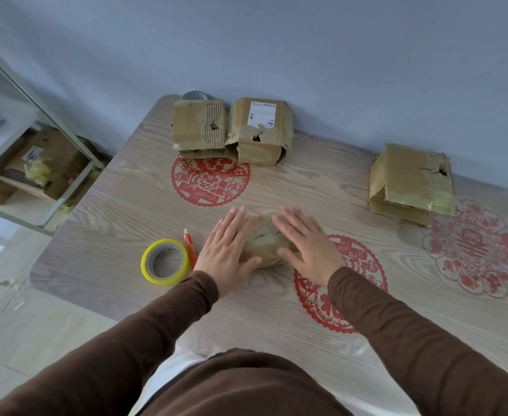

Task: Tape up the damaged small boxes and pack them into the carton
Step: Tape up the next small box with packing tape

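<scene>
Head view: left hand (227,246) and right hand (308,243) lie flat on either side of a small box (264,241), blurred, on the wooden surface (126,211). Fingers (236,217) of both hands are straight and spread, pressing the box's flanks; nothing is curled round it. Just left of the left fingers: a red utility knife (190,247), then a yellow tape roll (165,261) lying flat. Beyond the fingertips, at the surface's far edge, two damaged boxes stand touching: a torn box (198,127) and a labelled box (260,130) with a hole. Well right of the right fingers sits a third punctured box (412,183). Red paper-cut decals (210,181) mark the surface. Carton: cannot tell which one it is.
</scene>
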`<state>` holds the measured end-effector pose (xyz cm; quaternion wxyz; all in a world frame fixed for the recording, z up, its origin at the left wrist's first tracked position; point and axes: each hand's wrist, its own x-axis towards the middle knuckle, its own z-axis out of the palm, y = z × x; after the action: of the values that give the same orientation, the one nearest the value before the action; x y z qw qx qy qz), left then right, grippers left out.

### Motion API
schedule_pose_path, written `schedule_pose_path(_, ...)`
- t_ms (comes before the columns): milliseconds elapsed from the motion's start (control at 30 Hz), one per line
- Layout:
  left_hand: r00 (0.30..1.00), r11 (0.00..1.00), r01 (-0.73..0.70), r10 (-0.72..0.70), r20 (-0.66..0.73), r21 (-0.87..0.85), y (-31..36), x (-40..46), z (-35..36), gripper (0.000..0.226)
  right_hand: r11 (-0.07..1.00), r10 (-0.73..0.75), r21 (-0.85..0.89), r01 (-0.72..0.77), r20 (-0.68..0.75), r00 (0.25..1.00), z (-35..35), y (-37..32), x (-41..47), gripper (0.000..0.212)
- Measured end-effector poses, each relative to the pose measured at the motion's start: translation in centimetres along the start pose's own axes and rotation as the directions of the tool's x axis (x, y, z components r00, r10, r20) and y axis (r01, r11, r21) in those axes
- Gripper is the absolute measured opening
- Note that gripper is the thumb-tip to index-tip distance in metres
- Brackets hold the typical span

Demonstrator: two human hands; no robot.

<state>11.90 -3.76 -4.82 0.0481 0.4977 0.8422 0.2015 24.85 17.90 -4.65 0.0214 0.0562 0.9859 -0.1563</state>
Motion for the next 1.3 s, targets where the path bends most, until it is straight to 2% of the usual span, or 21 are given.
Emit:
schedule_pose_path(100, 0.99, 0.984, -0.049, 0.026, 0.139, 0.17, -0.5, 0.7, 1.1, 0.092, 0.986, -0.081, -0.143, 0.09, 0.068, 0.994, 1.2, -0.2, 0.7, 0.078)
schedule_pose_path(267, 0.988, 0.96, -0.098, 0.062, 0.142, 0.264, -0.8, 0.8, 2.1, 0.081, 0.964, -0.105, -0.246, 0.099, -0.008, 0.994, 2.8, 0.0, 0.7, 0.074)
schedule_pose_path(367, 0.984, 0.964, -0.105, 0.065, 0.165, 0.244, -1.0, 1.1, 2.4, 0.08, 0.963, -0.094, -0.252, 0.101, 0.036, 0.995, 2.8, -0.2, 1.0, 0.071)
schedule_pose_path(433, 0.982, 0.971, -0.111, 0.073, 0.176, 0.212, -1.1, 1.1, 2.0, 0.081, 0.975, -0.085, -0.201, 0.098, 0.076, 0.993, 2.4, -0.3, 1.0, 0.073)
schedule_pose_path(500, 0.984, 0.991, -0.085, 0.066, 0.168, 0.108, -0.9, 0.8, 1.2, 0.086, 0.997, -0.061, -0.035, 0.064, 0.081, 0.995, 1.6, -0.5, 0.9, 0.079)
schedule_pose_path(567, 0.99, 0.992, 0.102, -0.093, 0.109, -0.075, -0.4, 0.5, 0.4, 0.091, 0.967, 0.108, 0.227, -0.117, 0.05, 0.993, 0.3, -1.0, 0.6, 0.087)
schedule_pose_path(600, 0.965, 0.95, 0.26, -0.253, 0.064, -0.172, -0.3, 0.4, 0.2, 0.089, 0.912, 0.241, 0.34, -0.229, 0.006, 0.97, 0.3, -0.9, 0.6, 0.088)
schedule_pose_path(667, 0.836, 0.785, 0.542, -0.54, 0.097, -0.3, -0.1, 0.7, 0.0, 0.071, 0.737, 0.491, 0.53, -0.419, 0.007, 0.871, 0.0, -0.8, 0.8, 0.086)
schedule_pose_path(733, 0.719, 0.636, 0.693, -0.637, 0.276, -0.338, 0.4, 0.9, -0.4, 0.055, 0.558, 0.56, 0.642, -0.526, 0.177, 0.809, -0.9, -1.2, 1.2, 0.079)
schedule_pose_path(800, 0.699, 0.478, 0.684, -0.645, 0.308, -0.551, 0.9, 1.5, -0.5, 0.055, 0.421, 0.562, 0.718, -0.554, 0.273, 0.781, -1.6, -2.1, 1.2, 0.07)
schedule_pose_path(867, 0.698, 0.418, 0.633, -0.672, 0.247, -0.652, 1.6, 1.9, -0.5, 0.055, 0.326, 0.629, 0.804, -0.498, 0.209, 0.749, -2.3, -3.1, 0.4, 0.055)
schedule_pose_path(900, 0.678, 0.368, 0.607, -0.701, 0.219, -0.704, 2.0, 1.7, -0.8, 0.047, 0.297, 0.673, 0.842, -0.451, 0.151, 0.724, -2.2, -3.6, -0.2, 0.043)
schedule_pose_path(967, 0.632, 0.297, 0.544, -0.76, 0.151, -0.785, 2.6, 0.8, -0.8, 0.025, 0.299, 0.724, 0.878, -0.374, 0.046, 0.688, -1.0, -4.1, -1.9, 0.023)
schedule_pose_path(1033, 0.652, 0.333, 0.528, -0.748, 0.122, -0.781, 2.1, -0.8, 0.4, 0.023, 0.353, 0.738, 0.853, -0.385, -0.001, 0.675, 0.8, -4.3, -3.4, 0.018)
schedule_pose_path(1067, 0.687, 0.375, 0.532, -0.715, 0.129, -0.759, 1.7, -1.5, 1.2, 0.03, 0.35, 0.736, 0.846, -0.401, 0.016, 0.677, 1.7, -4.3, -3.9, 0.021)
schedule_pose_path(1133, 0.718, 0.39, 0.55, -0.672, 0.18, -0.738, 1.3, -2.4, 2.0, 0.049, 0.289, 0.729, 0.86, -0.421, 0.088, 0.679, 2.7, -4.6, -4.4, 0.035)
schedule_pose_path(1233, 0.716, 0.319, 0.562, -0.649, 0.256, -0.763, 0.6, -2.2, 2.1, 0.074, 0.262, 0.682, 0.879, -0.4, 0.125, 0.721, 2.5, -4.3, -4.2, 0.068)
schedule_pose_path(1300, 0.716, 0.261, 0.566, -0.626, 0.309, -0.782, 0.3, -1.1, 2.2, 0.083, 0.183, 0.65, 0.892, -0.413, 0.205, 0.732, 2.3, -3.8, -3.5, 0.09)
